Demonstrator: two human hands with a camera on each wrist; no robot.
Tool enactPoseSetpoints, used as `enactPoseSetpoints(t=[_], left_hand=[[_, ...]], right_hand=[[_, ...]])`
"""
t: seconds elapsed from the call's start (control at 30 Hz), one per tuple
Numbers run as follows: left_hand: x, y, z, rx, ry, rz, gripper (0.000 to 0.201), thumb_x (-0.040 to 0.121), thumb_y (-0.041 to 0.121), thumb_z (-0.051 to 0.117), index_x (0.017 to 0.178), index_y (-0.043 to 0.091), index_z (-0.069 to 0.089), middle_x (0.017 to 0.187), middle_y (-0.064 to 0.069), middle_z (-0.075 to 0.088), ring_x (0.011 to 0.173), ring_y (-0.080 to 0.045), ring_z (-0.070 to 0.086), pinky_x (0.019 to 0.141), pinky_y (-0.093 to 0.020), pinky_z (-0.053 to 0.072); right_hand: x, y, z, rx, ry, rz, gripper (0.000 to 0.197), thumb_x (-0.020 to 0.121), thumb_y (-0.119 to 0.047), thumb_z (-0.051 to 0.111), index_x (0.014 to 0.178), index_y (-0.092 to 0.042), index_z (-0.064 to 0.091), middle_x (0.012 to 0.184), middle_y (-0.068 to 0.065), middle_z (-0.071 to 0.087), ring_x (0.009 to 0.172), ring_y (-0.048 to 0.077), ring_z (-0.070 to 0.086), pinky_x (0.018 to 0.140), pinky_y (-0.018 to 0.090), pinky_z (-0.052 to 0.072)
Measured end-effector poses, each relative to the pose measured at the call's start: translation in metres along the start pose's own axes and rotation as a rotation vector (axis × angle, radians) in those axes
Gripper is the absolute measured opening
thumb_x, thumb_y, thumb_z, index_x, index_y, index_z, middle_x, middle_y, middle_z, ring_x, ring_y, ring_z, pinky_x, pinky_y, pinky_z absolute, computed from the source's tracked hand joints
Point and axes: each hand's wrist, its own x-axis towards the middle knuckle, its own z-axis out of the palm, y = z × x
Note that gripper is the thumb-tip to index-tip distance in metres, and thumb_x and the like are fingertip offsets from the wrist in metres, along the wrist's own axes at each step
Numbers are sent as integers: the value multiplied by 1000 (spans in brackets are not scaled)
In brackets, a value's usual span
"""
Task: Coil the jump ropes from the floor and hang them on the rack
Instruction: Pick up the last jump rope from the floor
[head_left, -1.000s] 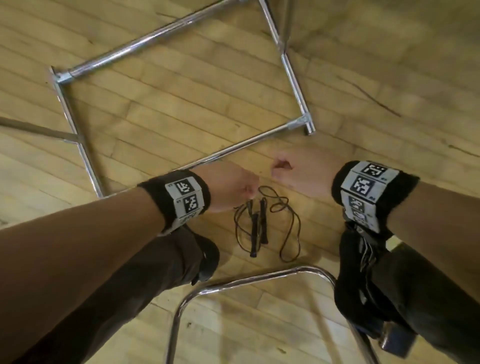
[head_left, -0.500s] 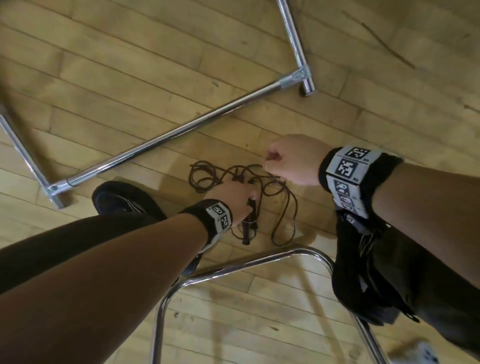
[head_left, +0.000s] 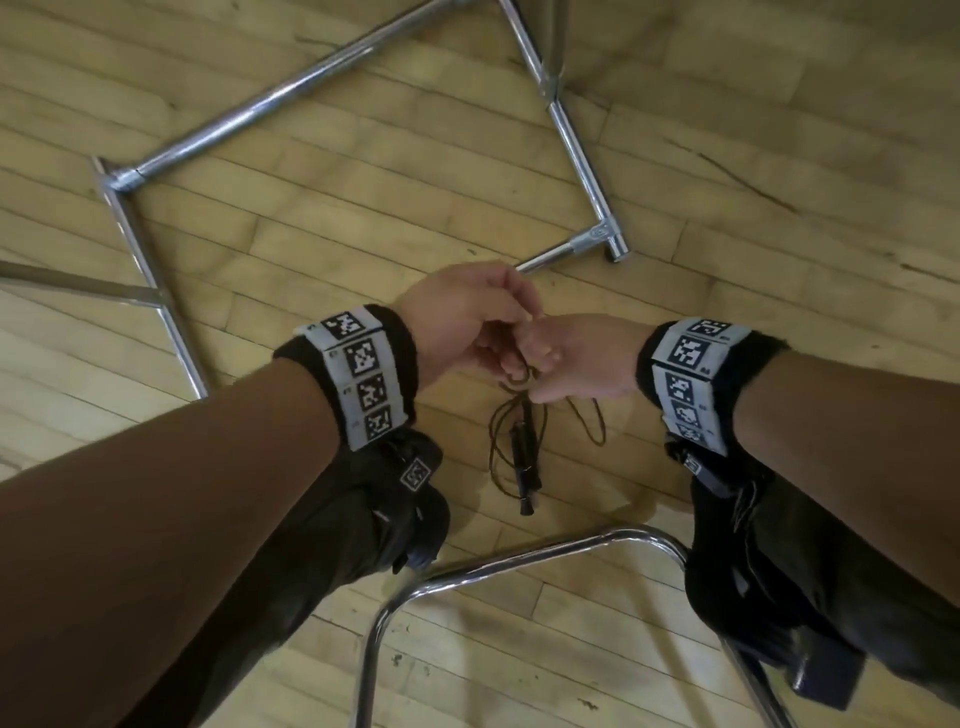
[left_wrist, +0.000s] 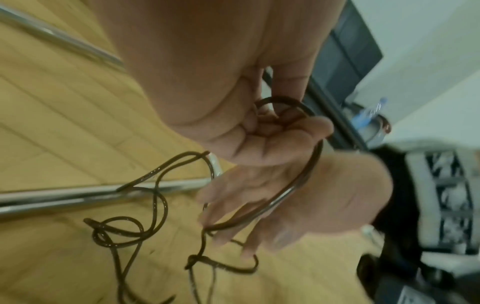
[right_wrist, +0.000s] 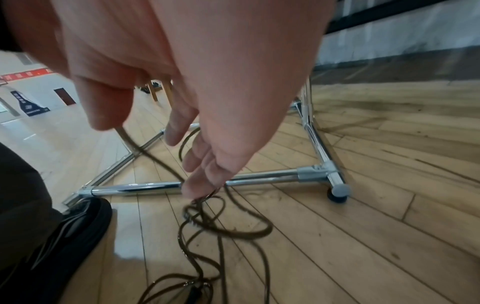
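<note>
Between the knees, both hands meet knuckle to knuckle, the left hand (head_left: 462, 322) and right hand (head_left: 582, 358) each pinching the dark jump rope (head_left: 519, 441), whose tangled loops and handles dangle lengthwise down toward the wooden floor (head_left: 311, 249), fingers hiding its top, before the chrome rack (head_left: 582, 156).

— What does the thin dark brown jump rope (head_left: 519, 415) look like?
— A tangled cord with two black stick handles (head_left: 524, 467); its upper loops are bunched where both hands meet, the rest dangling in loose curls toward the wooden floor.
— And the chrome tube rack (head_left: 582, 156)?
— Its rectangular base frame rests on the floor just beyond the rope, one corner joint near the loops.
</note>
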Motion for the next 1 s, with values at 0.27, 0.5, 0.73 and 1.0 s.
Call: enactPoseSetpoints(t=[0.27,0.5,0.73,1.0], left_hand=[[-85,98,20,-237,17,233,20,105,29,55,110,12,65,69,-7,64,51,-21,61,49,-29,53],[-98,72,20,219,515,178,40,101,22,55,141,22,51,107,-14,72,81,-29,75,74,-45,65],[-87,35,32,409,449,163,23,89,26,65,110,36,68,108,-2,75,101,-25,74,92,-50,62],[-33,-18,14,852,539,13,23,105,41,50,113,22,59,98,-1,66,82,-20,62,60,-32,45]], right_hand=[[-62,-51,-15,-10,155,-65,32,101,-54,49,85,-34,69,98,5,74,93,27,69,88,46,55],[-128,-92,-42,1037,353,-141,34,109,-25,46,87,-2,58,71,19,68,75,39,70,83,54,59],[-147,-107,-73,1308,455,-362,26,106,-28,50,96,-6,60,84,16,70,79,39,71,71,45,62],[-60,-22,-58,231,351,319,26,101,-18,53,117,-3,66,110,17,71,101,35,68,90,45,57]])
